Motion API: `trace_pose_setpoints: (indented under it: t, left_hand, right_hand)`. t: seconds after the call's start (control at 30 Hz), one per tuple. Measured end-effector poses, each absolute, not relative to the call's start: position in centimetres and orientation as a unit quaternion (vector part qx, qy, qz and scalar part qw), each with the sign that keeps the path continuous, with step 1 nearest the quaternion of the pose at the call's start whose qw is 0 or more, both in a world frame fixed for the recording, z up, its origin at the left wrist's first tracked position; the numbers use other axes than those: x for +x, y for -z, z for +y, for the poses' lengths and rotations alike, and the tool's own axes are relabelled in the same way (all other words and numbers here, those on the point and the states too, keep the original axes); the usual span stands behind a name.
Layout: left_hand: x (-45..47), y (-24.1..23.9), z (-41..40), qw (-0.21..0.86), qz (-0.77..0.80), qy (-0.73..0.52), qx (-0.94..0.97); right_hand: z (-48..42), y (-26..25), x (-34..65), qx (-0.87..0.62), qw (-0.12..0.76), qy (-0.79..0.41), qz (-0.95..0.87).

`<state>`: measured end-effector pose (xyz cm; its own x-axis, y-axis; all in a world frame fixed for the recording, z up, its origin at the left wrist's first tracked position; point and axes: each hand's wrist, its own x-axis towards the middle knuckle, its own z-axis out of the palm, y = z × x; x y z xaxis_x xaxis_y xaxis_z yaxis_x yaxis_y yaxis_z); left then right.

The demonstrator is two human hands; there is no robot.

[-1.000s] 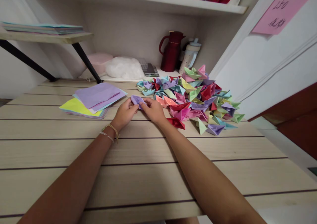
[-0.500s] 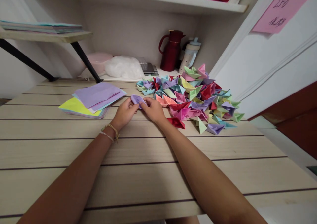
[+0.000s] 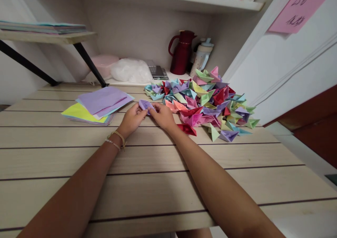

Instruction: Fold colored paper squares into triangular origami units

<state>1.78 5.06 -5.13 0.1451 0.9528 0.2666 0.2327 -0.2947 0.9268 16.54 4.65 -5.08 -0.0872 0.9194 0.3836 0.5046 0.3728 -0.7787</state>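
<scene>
Between my two hands is a small folded purple paper [image 3: 144, 105], held just above the table; its lower part is hidden by my fingers. My left hand [image 3: 132, 118] pinches its left side, and my right hand [image 3: 163, 116] pinches the right side with the thumb on top. Right of my hands spreads a heap of folded paper boats [image 3: 195, 117] in many colours, a red boat [image 3: 187, 129] lying closest to my right wrist. To the left lies a stack of paper sheets, with purple sheets [image 3: 102, 101] over a yellow sheet [image 3: 81, 112].
A slatted wooden table [image 3: 147, 189] carries everything. A small raised shelf [image 3: 65, 38] on black legs holds more paper at left. Behind stand a dark red jug [image 3: 182, 53], a pale bottle [image 3: 202, 57] and a white plastic bag [image 3: 131, 70]. A pink note [image 3: 298, 11] hangs at right.
Both hands keep the purple paper in nearly the same place and grip. The view has shifted very slightly; the boats and sheets lie as before.
</scene>
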Motion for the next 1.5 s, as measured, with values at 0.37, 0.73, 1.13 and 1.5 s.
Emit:
trace_pose_setpoints:
  t: [0.37, 0.73, 1.13, 1.5]
  left_hand:
    - [1.72, 4.98, 4.92, 0.375, 0.45, -0.465, 0.664]
    - [1.82, 5.01, 4.95, 0.376, 0.45, -0.467, 0.661]
    - [1.86, 5.01, 4.95, 0.376, 0.449, -0.461, 0.667]
    - [1.83, 4.91, 4.81, 0.362, 0.452, -0.461, 0.672]
  right_hand:
    - [4.68, 5.01, 16.54, -0.51, 0.443, -0.232, -0.7]
    - [4.66, 5.05, 16.53, -0.511, 0.442, -0.23, -0.701]
    - [4.54, 4.84, 16.58, -0.513, 0.438, -0.222, -0.704]
    - [4.55, 4.85, 16.56, -0.512, 0.438, -0.227, -0.703]
